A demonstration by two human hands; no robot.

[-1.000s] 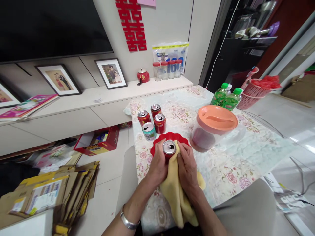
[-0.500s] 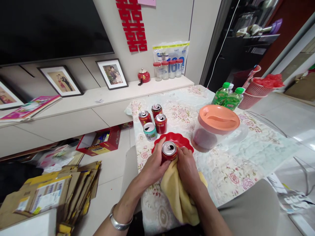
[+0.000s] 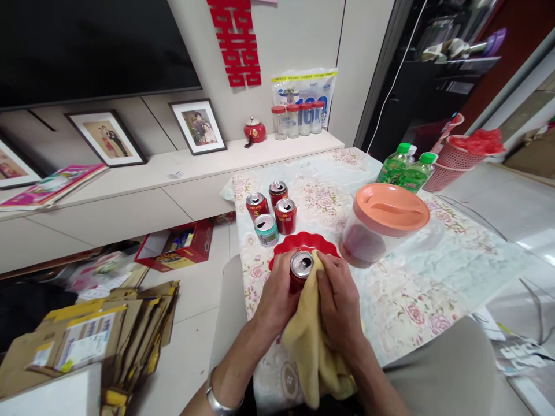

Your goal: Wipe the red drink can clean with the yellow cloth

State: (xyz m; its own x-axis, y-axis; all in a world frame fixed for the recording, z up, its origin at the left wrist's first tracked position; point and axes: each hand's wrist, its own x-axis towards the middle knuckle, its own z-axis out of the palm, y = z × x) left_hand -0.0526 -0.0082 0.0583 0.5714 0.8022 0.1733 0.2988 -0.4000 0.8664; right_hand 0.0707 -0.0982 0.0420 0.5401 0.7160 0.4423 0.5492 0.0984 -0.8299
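– wiping the red can [image 3: 302, 264] well: how?
– press the yellow cloth [image 3: 307, 329] flat at the rim, turn the can beneath, go gently by the likely sharp opening.
– and pose?
– curled round the can's 9 o'clock side with the left hand [image 3: 277, 292]; pinching cloth between thumb and fingers at 3 with the right hand [image 3: 340, 294]; palms inward. top up, at the 6 o'clock edge of the red dish [image 3: 304, 239]; cannot tell if touching.

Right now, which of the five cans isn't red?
The teal can, standing closest to the person in the group of four on the tablecloth. Its three neighbours are red, and so is the held can in the left hand.
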